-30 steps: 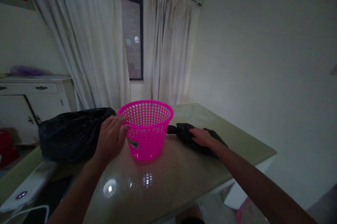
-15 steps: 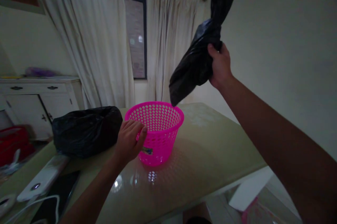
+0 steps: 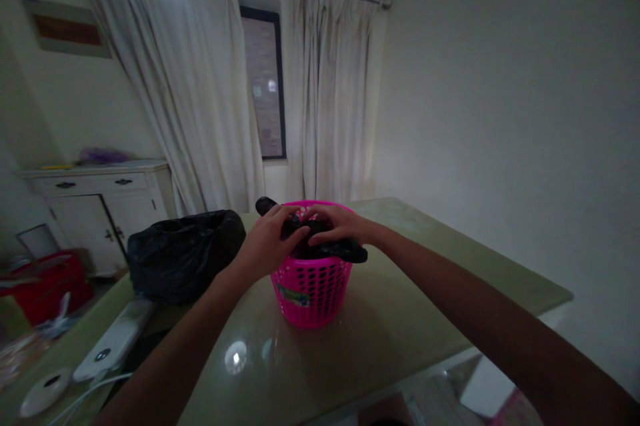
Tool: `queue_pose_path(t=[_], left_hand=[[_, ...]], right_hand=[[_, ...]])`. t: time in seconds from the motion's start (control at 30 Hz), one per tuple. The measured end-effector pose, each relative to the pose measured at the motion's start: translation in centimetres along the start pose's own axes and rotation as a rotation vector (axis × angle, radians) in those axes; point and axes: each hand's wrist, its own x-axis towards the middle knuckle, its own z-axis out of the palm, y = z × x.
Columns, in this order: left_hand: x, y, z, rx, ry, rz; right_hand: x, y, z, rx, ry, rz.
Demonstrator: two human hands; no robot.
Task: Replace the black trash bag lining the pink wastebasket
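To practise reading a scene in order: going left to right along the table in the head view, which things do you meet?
White round disc → white flat device → black bag bundle → left hand → pink basket → right hand → bare table edge.

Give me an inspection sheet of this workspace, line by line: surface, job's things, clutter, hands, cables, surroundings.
Surface: glossy pale green table, reflecting the lamps.
Job's things: pink perforated plastic basket standing upright; crumpled black plastic bag draped in its mouth and over its rim.
Clutter: bulky black plastic sack left of the basket; white oblong device; white round disc.
Hands: left hand and right hand both on the bag at the basket's top; grip unclear.
Cables: white cable near the devices.
Surroundings: cream curtains, dark window, white cabinet, red container.
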Motion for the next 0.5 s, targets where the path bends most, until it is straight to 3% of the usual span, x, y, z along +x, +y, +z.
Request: queue_pose_path(t=[0.07,0.13,0.2,0.33,0.5], left_hand=[[1.3,-0.2,-0.3,0.013,-0.227,0.006],[2.1,-0.4,-0.5,-0.009,-0.37,0.016],[2.5,-0.4,-0.5,-0.012,-0.336,0.047],[3.0,-0.8,0.1,0.109,-0.101,0.037],[4.1,-1.6,0.6,0.185,-0.141,0.055]], right_hand=[[0.1,0.0,0.0,0.074,-0.055,-0.01],[0.1,-0.1,-0.3,0.065,-0.061,-0.018],[0.0,-0.1,-0.6,-0.02,0.034,-0.025],[-0.3,-0.1,-0.7,-0.166,0.321,-0.045],[-0.2,-0.3,-0.4,-0.221,0.458,-0.064]])
